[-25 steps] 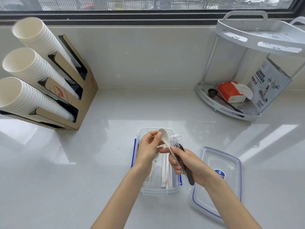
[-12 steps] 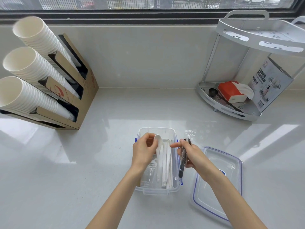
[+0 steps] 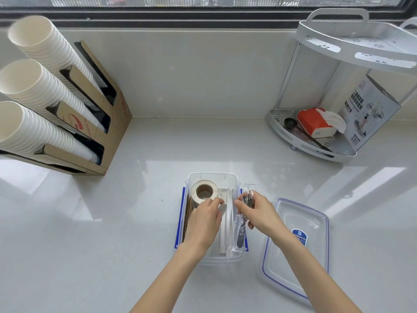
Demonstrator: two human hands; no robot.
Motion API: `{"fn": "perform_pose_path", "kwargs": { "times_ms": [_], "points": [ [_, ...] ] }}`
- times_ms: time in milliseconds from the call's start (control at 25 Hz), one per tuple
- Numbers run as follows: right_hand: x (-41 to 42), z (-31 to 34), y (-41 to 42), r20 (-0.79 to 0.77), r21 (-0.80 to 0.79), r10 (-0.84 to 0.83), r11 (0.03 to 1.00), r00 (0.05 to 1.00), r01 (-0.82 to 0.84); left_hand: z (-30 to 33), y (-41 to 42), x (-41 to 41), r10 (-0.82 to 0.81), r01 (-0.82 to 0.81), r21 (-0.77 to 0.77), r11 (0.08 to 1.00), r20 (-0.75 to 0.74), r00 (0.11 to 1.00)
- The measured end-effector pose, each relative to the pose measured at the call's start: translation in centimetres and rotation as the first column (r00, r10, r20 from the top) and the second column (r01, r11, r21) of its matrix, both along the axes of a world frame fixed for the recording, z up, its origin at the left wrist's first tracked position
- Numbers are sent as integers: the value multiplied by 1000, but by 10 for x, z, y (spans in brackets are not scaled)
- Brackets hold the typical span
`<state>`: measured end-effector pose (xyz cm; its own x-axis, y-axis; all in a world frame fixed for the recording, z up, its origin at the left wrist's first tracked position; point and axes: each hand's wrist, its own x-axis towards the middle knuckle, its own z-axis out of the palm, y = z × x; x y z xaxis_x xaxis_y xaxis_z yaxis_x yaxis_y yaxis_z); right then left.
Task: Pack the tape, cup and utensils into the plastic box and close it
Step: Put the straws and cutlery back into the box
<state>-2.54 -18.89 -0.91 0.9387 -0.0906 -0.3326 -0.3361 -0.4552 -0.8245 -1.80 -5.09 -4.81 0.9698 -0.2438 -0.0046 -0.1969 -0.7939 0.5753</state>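
A clear plastic box (image 3: 212, 176) with blue side clips stands open on the counter. A beige tape roll (image 3: 204, 192) sits in its far left corner. White utensils (image 3: 226, 224) lie lengthwise in the middle. My left hand (image 3: 204, 222) is inside the box, fingers on the bowl of a white spoon (image 3: 222, 210). My right hand (image 3: 257, 212) grips a black utensil in a clear wrapper (image 3: 240, 231) and holds it over the box's right side. A brown corrugated piece (image 3: 187, 214), maybe the cup's sleeve, shows at the left wall; the cup itself is hidden.
The clear lid (image 3: 297, 247) with blue seal lies flat right of the box. A cardboard dispenser (image 3: 99, 123) with stacked paper cups (image 3: 33, 91) stands at the left. A white corner rack (image 3: 316, 141) with a tissue pack and black scoop is at the back right.
My left hand lowered the white spoon from above the box down among the utensils. My right hand brought the wrapped black utensil down over the box's right side. The tape roll now shows.
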Motion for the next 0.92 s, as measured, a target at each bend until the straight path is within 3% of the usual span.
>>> {"fn": "perform_pose_path", "kwargs": {
  "times_ms": [320,480,680,920],
  "points": [
    [5,2,5,-4,-138,117,983,993,-117,2,5,-1,-19,20,79,997,-9,1000],
    [9,0,13,-34,-288,169,942,985,-172,4,8,-3,-17,23,134,991,-47,999],
    [15,-1,24,-131,-407,250,869,959,-282,5,14,0,21,-14,77,997,-87,996],
    [20,-3,38,-277,-421,344,796,897,-435,11,19,5,8,-7,11,1000,-99,995]
  ]
}}
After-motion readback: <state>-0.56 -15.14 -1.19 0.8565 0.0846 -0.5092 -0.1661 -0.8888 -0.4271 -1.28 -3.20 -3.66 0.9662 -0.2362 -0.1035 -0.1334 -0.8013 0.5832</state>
